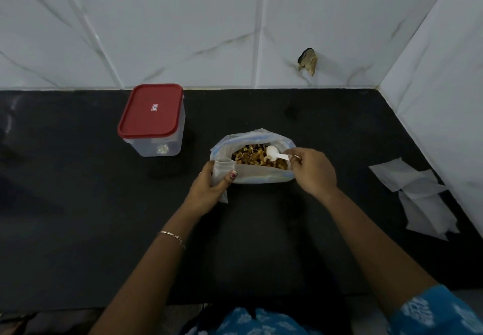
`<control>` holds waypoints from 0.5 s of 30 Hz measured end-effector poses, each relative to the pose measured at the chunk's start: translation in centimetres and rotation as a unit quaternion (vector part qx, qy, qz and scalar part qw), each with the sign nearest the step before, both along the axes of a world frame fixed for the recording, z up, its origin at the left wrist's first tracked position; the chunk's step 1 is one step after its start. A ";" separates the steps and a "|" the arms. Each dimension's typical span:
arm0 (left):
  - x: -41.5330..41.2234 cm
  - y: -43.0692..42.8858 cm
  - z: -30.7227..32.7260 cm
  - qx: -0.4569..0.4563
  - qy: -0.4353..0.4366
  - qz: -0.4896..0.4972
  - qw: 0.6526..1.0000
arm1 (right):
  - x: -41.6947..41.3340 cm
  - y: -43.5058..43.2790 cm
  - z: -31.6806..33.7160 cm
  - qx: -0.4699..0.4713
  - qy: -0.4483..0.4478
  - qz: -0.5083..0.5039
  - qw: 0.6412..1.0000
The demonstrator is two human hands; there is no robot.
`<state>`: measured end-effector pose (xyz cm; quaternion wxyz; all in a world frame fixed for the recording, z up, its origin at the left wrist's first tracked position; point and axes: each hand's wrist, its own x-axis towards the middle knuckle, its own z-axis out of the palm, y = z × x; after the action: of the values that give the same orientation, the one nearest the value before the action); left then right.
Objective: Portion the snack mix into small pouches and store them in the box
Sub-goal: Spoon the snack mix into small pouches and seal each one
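Black stone forms the counter (pixel 78 217), which is backed by white marbled tiles (pixel 183 34) at 12 o'clock and at 3 o'clock. At the centre of the counter a clear bag (pixel 261 176) is seen standing open, with a blue strip along its mouth; the snack mix (pixel 251 158), brown and yellow, is held inside it. A white spoon (pixel 273 154) is laid with its bowl on the mix, and its handle is pinched between the closed fingertips of the right hand (pixel 315 171), placed at 3 o'clock of the bag. At 9 o'clock of the bag, touching its side, a small clear pouch (pixel 220 171) is gripped upright by the left hand (pixel 209 191), the thumb being pressed on its front and the fingers wrapped behind; whether anything is in the pouch cannot be told. A thin bracelet (pixel 172 238) is worn on the left wrist. The box (pixel 156 143), clear-walled and closed by a red lid (pixel 151 111), is placed at 10 o'clock of the bag, well apart from it and near the back wall; something pale is visible at its bottom. Spare flat pouches (pixel 418 198) are piled loosely at 3 o'clock, near the side wall. A chipped spot (pixel 308 64) is marked in the tiles at 1 o'clock. Blue patterned cloth (pixel 431 316) is visible at 6 o'clock.
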<state>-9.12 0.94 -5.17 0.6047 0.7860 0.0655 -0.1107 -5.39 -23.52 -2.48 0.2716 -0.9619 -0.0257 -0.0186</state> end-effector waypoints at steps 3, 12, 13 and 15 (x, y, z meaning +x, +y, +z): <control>-0.1 -0.1 0.0 -0.017 -0.002 0.010 1.000 | -1.1 0.3 0.2 -0.185 -0.092 0.073 0.976; -0.3 -0.4 0.1 -0.047 0.001 0.010 0.999 | -0.3 1.1 -0.5 0.086 0.100 -0.033 0.991; -0.4 -0.4 0.1 -0.048 0.000 0.010 0.999 | -0.3 0.8 -0.4 0.092 0.115 -0.040 0.988; -0.4 -0.5 0.1 -0.052 -0.001 0.013 0.999 | -1.0 0.7 0.0 -0.041 0.044 -0.021 0.998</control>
<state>-9.55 0.41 -5.07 0.6464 0.7525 0.0691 -0.1055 -6.36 -22.84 -2.51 0.2321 -0.9725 0.0061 0.0188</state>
